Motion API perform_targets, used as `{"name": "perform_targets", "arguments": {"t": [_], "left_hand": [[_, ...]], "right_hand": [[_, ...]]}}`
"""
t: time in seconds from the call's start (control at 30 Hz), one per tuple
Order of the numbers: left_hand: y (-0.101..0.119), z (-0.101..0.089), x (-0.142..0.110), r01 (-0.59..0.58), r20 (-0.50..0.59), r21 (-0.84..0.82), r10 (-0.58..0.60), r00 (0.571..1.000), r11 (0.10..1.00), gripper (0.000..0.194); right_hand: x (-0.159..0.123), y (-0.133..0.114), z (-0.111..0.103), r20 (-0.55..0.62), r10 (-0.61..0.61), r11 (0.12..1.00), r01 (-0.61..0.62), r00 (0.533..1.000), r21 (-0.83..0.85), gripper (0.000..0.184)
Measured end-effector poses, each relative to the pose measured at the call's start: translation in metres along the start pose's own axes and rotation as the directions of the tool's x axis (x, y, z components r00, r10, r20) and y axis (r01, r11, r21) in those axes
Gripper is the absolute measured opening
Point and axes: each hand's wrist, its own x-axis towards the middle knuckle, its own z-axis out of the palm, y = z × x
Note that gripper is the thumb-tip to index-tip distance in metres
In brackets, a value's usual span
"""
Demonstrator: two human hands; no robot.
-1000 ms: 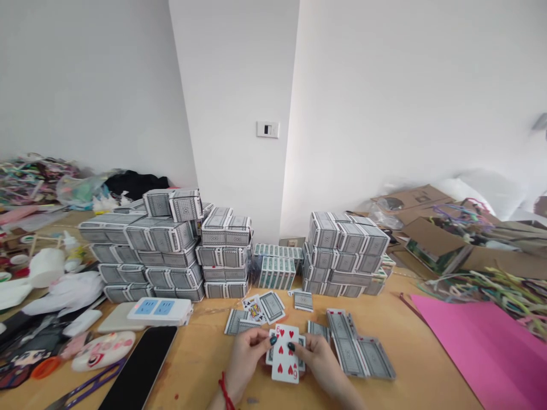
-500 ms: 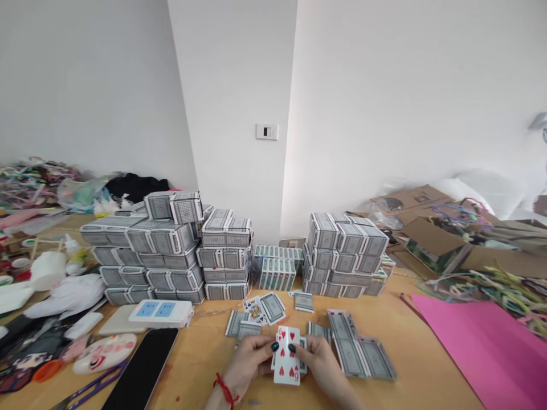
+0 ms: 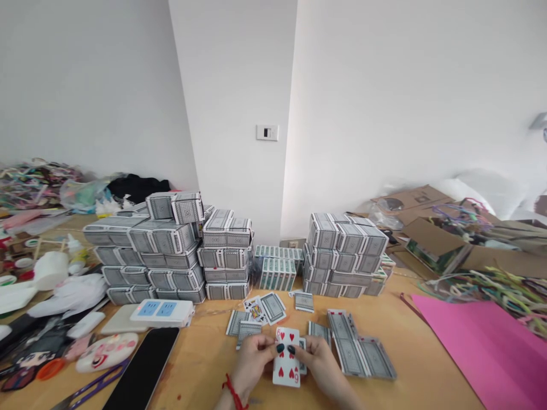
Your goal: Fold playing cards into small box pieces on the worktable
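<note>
A six of hearts playing card (image 3: 286, 370) faces up near the table's front edge, with at least one more card partly hidden behind it. My left hand (image 3: 255, 359), a red cord on its wrist, grips the card from the left with the thumb on its face. From the right, my right hand (image 3: 317, 360) pinches it too, thumb tip close to the other. Beyond the hands lie a king card (image 3: 255, 310), a face-down card (image 3: 272, 308) and folded cards (image 3: 249, 329). Joined folded card pieces (image 3: 351, 356) rest to the right.
Large stacks of card-built blocks stand at left (image 3: 162, 259) and right (image 3: 347, 253), with green card boxes (image 3: 277, 273) between. A black phone (image 3: 143, 367), scissors (image 3: 92, 387) and a power strip (image 3: 162, 313) lie left. Pink paper (image 3: 482, 347) and a cardboard box (image 3: 465, 245) are right.
My left hand has shifted slightly to the right, its thumb now nearer the right thumb. The six of hearts has tilted a little and stays between both hands.
</note>
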Motion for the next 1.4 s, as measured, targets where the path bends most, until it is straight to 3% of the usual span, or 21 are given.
{"name": "perform_targets", "arguments": {"t": [0.13, 0.3, 0.4, 0.57, 0.7, 0.87, 1.0, 1.1, 1.2, 1.4], "left_hand": [[0.000, 0.004, -0.002, -0.009, -0.065, 0.056, 0.013, 0.998, 0.998, 0.036], [0.002, 0.004, -0.002, -0.127, -0.109, 0.152, 0.144, 0.984, 0.980, 0.032], [0.006, 0.005, -0.004, -0.163, -0.049, 0.081, 0.167, 0.985, 0.983, 0.029], [0.014, 0.012, -0.014, -0.074, 0.017, -0.128, 0.076, 0.997, 0.989, 0.032], [0.015, 0.013, -0.014, -0.059, 0.057, -0.148, 0.068, 0.996, 0.987, 0.029], [0.008, 0.010, -0.007, -0.084, -0.053, -0.051, 0.082, 0.995, 0.995, 0.032], [0.004, 0.013, -0.006, -0.201, -0.125, 0.107, 0.213, 0.969, 0.974, 0.033], [0.004, 0.016, -0.010, -0.310, -0.156, 0.243, 0.353, 0.923, 0.919, 0.032], [0.005, 0.018, -0.013, -0.349, -0.139, 0.311, 0.406, 0.903, 0.884, 0.027], [0.005, 0.018, -0.015, -0.311, -0.068, 0.287, 0.343, 0.937, 0.906, 0.021]], "right_hand": [[0.000, -0.002, 0.002, 0.014, -0.008, 1.000, 0.007, 1.000, 0.019, 0.044], [0.000, -0.003, 0.002, -0.013, -0.007, 0.998, 0.007, 1.000, 0.055, 0.043], [0.000, -0.006, 0.002, -0.010, -0.009, 0.992, 0.010, 1.000, 0.122, 0.040], [-0.003, -0.011, 0.005, -0.004, -0.009, 0.982, 0.010, 1.000, 0.189, 0.038], [-0.004, -0.009, 0.005, -0.007, -0.014, 0.989, 0.015, 1.000, 0.148, 0.040], [-0.003, -0.006, 0.005, -0.016, -0.005, 0.997, 0.006, 1.000, 0.080, 0.044], [-0.005, -0.006, 0.008, -0.008, -0.011, 0.999, 0.011, 1.000, 0.032, 0.046], [-0.006, -0.007, 0.011, -0.005, -0.028, 1.000, 0.028, 1.000, -0.007, 0.043], [-0.006, -0.008, 0.013, 0.005, -0.030, 0.999, 0.030, 1.000, -0.014, 0.042], [-0.005, -0.008, 0.010, 0.003, -0.036, 0.999, 0.036, 0.999, -0.015, 0.042]]}}
